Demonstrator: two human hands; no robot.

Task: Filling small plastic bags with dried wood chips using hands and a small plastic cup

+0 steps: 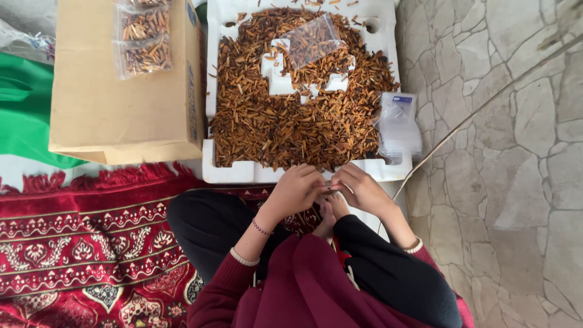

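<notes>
While both hands, left hand [296,189] and right hand [362,189], pinch a small clear bag [328,186] with narrow fingers, it is best to keep it over the white foam tray [237,171].

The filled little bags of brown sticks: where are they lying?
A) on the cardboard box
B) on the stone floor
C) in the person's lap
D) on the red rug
A: the filled bags lie in a row on top of the cardboard box, left of the white tray.

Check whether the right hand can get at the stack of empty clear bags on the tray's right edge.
Probably yes: the stack of empty clear bags lies uncovered just beyond the right hand, nothing between them, though both hands are together pinching something small.
</notes>
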